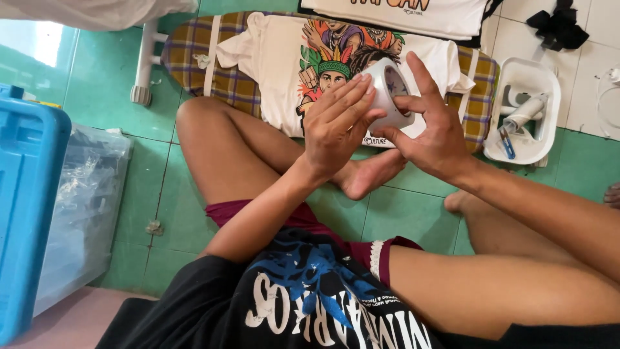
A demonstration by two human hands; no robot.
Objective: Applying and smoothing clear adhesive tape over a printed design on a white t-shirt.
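Here, 1 tape roll (pixel 389 94), 2 hands (pixel 336 126), 2 shirts (pixel 278 58)

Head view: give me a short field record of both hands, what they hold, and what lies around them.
left hand: fingers laid on the tape roll
right hand: grips the tape roll from the other side
tape roll: white, wide, held up between both hands
shirt: white, printed, flat on a checked cloth
white tray: beside the cloth, holding small tools
blue bin: at the person's left
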